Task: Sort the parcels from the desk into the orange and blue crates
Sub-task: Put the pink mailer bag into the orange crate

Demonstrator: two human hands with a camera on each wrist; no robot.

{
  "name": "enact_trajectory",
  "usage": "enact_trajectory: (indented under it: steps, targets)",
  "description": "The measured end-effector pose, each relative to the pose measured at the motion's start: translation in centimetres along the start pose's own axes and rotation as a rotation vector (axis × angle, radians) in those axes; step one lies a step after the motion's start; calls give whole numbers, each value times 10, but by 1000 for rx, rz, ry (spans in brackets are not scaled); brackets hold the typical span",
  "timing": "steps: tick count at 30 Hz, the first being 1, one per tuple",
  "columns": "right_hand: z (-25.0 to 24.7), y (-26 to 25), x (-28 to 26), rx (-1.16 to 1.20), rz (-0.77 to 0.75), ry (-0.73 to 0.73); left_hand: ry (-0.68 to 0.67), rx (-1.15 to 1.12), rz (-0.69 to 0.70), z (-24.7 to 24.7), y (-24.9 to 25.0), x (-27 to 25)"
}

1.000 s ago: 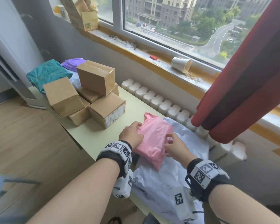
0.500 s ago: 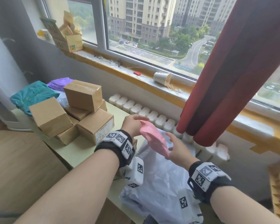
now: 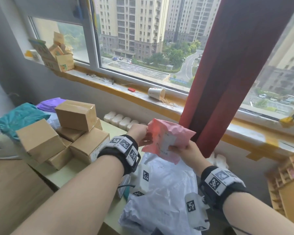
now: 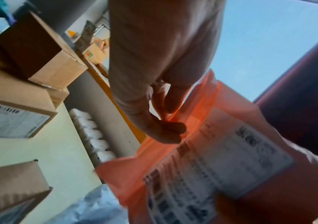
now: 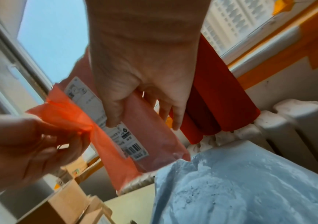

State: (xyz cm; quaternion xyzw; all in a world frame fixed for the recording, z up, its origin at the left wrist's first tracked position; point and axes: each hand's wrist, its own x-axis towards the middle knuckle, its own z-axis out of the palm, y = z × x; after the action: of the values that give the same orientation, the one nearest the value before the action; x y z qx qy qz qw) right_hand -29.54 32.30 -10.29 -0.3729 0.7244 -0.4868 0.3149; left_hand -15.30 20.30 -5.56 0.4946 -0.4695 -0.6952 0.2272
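A pink plastic mailer parcel [image 3: 166, 141] [image 4: 202, 174] [image 5: 116, 136] with a white shipping label facing me is held in the air above the desk. My left hand [image 3: 139, 134] [image 4: 165, 121] pinches its left edge. My right hand [image 3: 182, 148] [image 5: 140, 109] grips its lower right side, thumb on the label. Below it a large white mailer bag [image 3: 163, 192] [image 5: 240, 181] lies on the pale green desk [image 3: 71, 172]. No orange or blue crate shows.
Several brown cardboard boxes [image 3: 75, 133] are stacked at the desk's left, with teal [image 3: 17, 119] and purple [image 3: 49, 103] bags behind. A red curtain [image 3: 227, 73] hangs by the window right of the parcel. White radiator [image 3: 120, 121] behind the desk. Wooden shelving [image 3: 288, 184] stands at far right.
The pink parcel has been lifted off the white bag and turned so its label faces me. Both hands rose with it; my right hand went from touching it to gripping it.
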Motion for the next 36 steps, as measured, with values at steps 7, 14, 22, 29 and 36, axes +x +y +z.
enact_trajectory:
  steps: [7, 14, 22, 29, 36]
  targets:
    - [-14, -1, -2, 216, 128, 13, -21, 391, 134, 0, -6, 1]
    - [-21, -8, -6, 496, 184, 81, -231, 630, 109, 12, -22, 6]
    - [-32, -27, -16, -624, -292, 281, 91, 1219, 567, 26, 2, 3]
    - [-12, -45, -14, -1040, -117, -75, -45, 1334, 677, 45, 14, -5]
    - [-33, -38, -14, -471, 138, 192, 95, 771, 498, 35, 13, 0]
